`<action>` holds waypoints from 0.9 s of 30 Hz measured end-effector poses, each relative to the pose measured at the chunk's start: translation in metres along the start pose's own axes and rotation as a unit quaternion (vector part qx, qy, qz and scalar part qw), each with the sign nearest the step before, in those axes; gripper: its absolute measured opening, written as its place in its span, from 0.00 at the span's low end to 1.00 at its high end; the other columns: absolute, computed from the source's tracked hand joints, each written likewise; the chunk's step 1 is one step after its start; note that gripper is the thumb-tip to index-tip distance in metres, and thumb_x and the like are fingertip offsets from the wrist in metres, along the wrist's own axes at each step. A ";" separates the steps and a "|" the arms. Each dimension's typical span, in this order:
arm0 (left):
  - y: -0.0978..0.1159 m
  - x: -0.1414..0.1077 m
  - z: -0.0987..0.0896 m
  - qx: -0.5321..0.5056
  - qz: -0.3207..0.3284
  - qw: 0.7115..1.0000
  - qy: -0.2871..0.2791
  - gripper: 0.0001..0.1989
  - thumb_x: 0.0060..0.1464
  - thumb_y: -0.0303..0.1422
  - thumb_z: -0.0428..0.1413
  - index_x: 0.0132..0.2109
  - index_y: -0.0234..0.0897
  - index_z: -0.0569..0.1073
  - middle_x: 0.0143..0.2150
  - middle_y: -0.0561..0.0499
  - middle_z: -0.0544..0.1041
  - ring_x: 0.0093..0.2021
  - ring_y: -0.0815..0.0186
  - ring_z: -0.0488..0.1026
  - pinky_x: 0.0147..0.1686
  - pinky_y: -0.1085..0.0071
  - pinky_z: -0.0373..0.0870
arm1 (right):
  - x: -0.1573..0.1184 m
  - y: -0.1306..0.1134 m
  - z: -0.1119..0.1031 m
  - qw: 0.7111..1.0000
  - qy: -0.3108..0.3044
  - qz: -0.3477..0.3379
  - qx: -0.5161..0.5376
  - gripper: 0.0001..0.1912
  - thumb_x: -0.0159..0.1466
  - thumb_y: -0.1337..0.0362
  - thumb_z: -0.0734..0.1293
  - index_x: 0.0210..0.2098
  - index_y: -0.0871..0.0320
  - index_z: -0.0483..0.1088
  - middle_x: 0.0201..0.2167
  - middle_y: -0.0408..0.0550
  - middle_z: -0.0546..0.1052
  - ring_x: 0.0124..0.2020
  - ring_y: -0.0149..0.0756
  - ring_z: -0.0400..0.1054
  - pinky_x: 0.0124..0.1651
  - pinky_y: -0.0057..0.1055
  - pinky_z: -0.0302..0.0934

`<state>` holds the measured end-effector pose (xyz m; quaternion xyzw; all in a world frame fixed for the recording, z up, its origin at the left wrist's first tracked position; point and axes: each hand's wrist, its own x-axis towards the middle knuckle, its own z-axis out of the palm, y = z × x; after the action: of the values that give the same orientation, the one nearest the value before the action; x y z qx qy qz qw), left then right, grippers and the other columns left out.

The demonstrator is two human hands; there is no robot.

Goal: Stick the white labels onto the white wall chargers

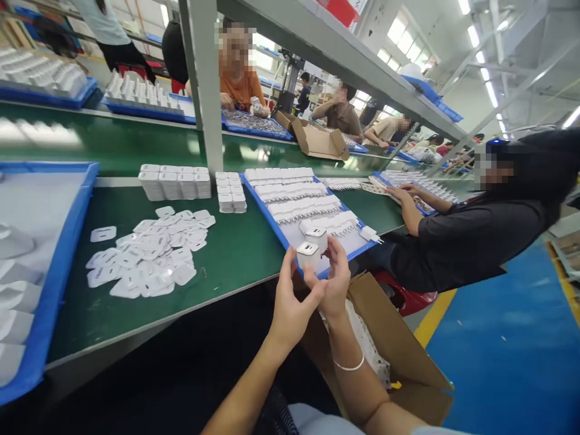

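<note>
1. Left hand point(290, 305) and right hand point(336, 279) each have fingers clamped on one white charger point(309, 254), raised over the counter point(235, 254) edge, port face up for viewing.
2. Second charger point(317, 237) sits just behind it, fingers of the right hand on it.
3. Blue tray point(276, 226): four rows of chargers, exact count unclear.
4. Loose white stickers point(149, 254) piled within reach, too many to count.

- white charger point(309, 254)
- blue tray point(276, 225), white plugs in rows
- green bench point(235, 254)
- white flat covers point(149, 254)
- brown cardboard box point(399, 350)
- blue floor point(512, 356), yellow stripe
</note>
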<state>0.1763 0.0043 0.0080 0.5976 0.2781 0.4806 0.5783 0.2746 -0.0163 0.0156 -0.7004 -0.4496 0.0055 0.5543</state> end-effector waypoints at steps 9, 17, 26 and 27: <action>0.022 -0.008 -0.062 -0.100 -0.066 0.988 0.095 0.46 0.46 0.35 0.72 0.70 0.43 0.64 0.58 0.43 0.80 0.56 0.53 0.80 0.59 0.60 0.77 | -0.078 -0.014 0.067 0.973 -0.055 -0.092 0.204 0.35 0.63 0.62 0.68 0.66 0.49 0.51 0.64 0.64 0.65 0.68 0.57 0.63 0.65 0.60 0.61; 0.042 -0.056 -0.181 0.050 0.010 0.958 0.281 0.26 0.43 0.31 0.73 0.53 0.39 0.82 0.57 0.44 0.81 0.56 0.54 0.79 0.56 0.65 0.77 | -0.050 -0.067 0.106 0.885 -0.408 -0.163 0.155 0.14 0.72 0.59 0.59 0.51 0.53 0.71 0.56 0.55 0.77 0.60 0.46 0.71 0.62 0.45 0.67; 0.035 -0.063 -0.201 0.085 -0.006 0.973 0.214 0.22 0.46 0.33 0.71 0.51 0.40 0.82 0.51 0.44 0.84 0.50 0.54 0.81 0.52 0.62 0.78 | 0.035 -0.120 0.196 0.841 -0.500 -0.186 -0.084 0.33 0.61 0.65 0.75 0.65 0.57 0.68 0.57 0.59 0.71 0.61 0.55 0.66 0.60 0.48 0.64; 0.033 -0.062 -0.200 0.084 -0.006 0.975 0.207 0.22 0.47 0.33 0.71 0.51 0.40 0.81 0.51 0.44 0.84 0.51 0.53 0.81 0.53 0.60 0.78 | 0.037 -0.123 0.201 0.830 -0.513 -0.195 -0.098 0.33 0.62 0.65 0.75 0.65 0.54 0.68 0.58 0.59 0.71 0.60 0.54 0.67 0.58 0.46 0.65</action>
<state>-0.0343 0.0280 -0.0021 0.5301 0.4344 0.5653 0.4590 0.1185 0.1601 0.0524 -0.5451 -0.7951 0.2114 0.1614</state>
